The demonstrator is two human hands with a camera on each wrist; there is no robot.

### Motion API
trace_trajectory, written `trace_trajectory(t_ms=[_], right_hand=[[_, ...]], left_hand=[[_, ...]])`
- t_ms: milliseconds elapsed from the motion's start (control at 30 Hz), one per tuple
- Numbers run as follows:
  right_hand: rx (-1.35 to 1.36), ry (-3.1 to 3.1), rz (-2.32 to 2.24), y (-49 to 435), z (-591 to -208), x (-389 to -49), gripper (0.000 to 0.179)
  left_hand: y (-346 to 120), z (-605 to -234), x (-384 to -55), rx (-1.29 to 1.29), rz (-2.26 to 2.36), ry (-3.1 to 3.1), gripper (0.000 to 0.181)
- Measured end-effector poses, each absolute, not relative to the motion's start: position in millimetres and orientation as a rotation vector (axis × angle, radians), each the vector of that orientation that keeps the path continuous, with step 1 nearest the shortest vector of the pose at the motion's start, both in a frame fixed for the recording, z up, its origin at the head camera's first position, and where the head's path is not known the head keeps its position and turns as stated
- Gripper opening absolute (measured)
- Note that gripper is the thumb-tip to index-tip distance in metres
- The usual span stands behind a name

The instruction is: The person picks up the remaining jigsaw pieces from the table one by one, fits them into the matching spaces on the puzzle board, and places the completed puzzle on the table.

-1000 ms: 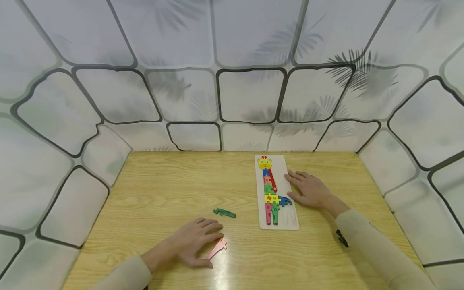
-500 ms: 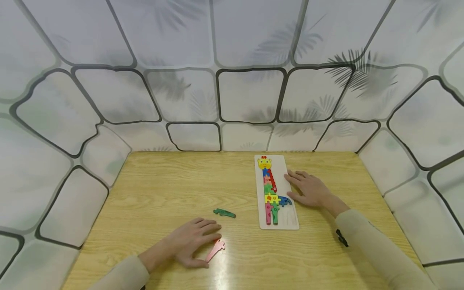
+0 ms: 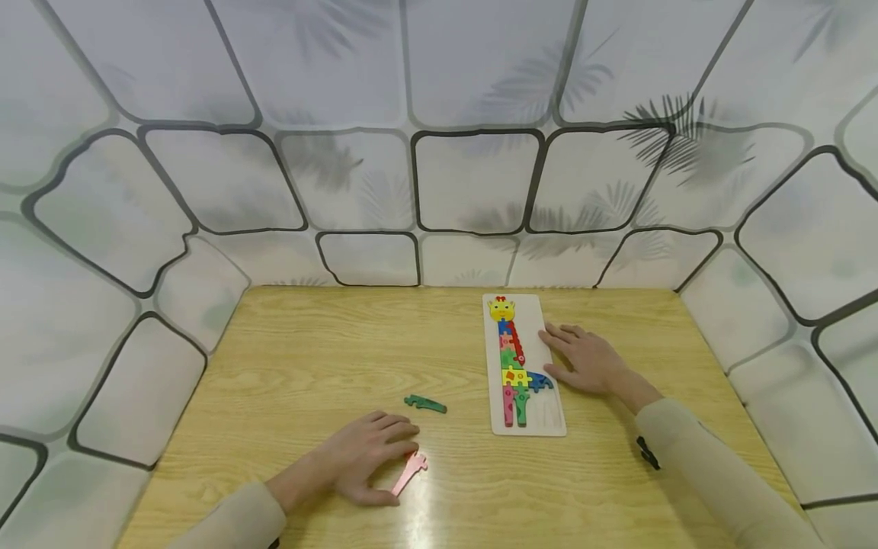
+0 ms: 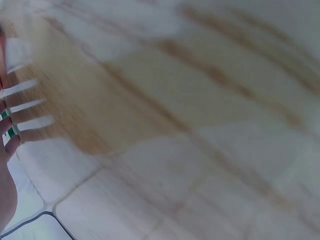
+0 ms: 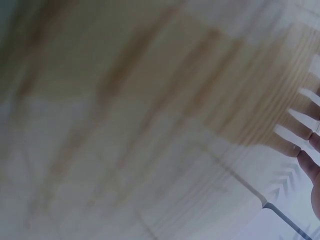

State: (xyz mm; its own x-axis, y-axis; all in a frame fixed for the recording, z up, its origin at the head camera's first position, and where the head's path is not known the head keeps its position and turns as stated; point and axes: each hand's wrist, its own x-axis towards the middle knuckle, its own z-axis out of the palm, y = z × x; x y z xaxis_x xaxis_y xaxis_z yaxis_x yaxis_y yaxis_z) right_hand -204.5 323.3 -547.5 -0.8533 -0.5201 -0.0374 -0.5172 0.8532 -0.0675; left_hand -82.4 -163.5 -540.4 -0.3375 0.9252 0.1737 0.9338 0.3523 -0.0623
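Low on the table, my left hand (image 3: 366,459) has its thumb and index finger at the two ends of a pink puzzle piece (image 3: 409,473), holding it between them. The piece is narrow, with a knob at its upper end. Further right, my right hand (image 3: 588,360) rests with spread fingers against the right edge of a white puzzle board (image 3: 549,415). On that board lies a colourful giraffe puzzle (image 3: 513,375) with a yellow head. Only parts of the fingers (image 4: 7,120) show in the left wrist view, and of the fingers (image 5: 309,165) in the right.
A loose dark green puzzle piece (image 3: 425,403) lies just beyond my left fingertips. The wooden table (image 3: 309,343) meets patterned wall panels (image 3: 466,179) at the back and sides. The tabletop is glossy, with a bright reflection beside the pink piece.
My left hand and the pink piece shifted slightly left together, then hardly moved. The right hand and the board stayed in place.
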Motion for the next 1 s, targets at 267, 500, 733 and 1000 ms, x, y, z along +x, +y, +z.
trace_trajectory(t_ms=[267,500,733,1000], right_hand=[[-0.832,2.969,-0.093,323,-546,-203,0.075],[-0.838,2.976,-0.107,323,-544,-202,0.074],[-0.834,2.970,-0.103,323,-545,-203,0.075],[-0.830,2.970,-0.111,323,-546,-203,0.075]], left_hand=[[-160,-539,-83,-1.677,-0.083,-2.451,0.072],[-155,-541,-85,-1.646,-0.128,-2.418,0.072],[-145,-540,-87,-1.595,-0.143,-2.389,0.075],[-132,-537,-87,-1.490,-0.162,-2.458,0.074]])
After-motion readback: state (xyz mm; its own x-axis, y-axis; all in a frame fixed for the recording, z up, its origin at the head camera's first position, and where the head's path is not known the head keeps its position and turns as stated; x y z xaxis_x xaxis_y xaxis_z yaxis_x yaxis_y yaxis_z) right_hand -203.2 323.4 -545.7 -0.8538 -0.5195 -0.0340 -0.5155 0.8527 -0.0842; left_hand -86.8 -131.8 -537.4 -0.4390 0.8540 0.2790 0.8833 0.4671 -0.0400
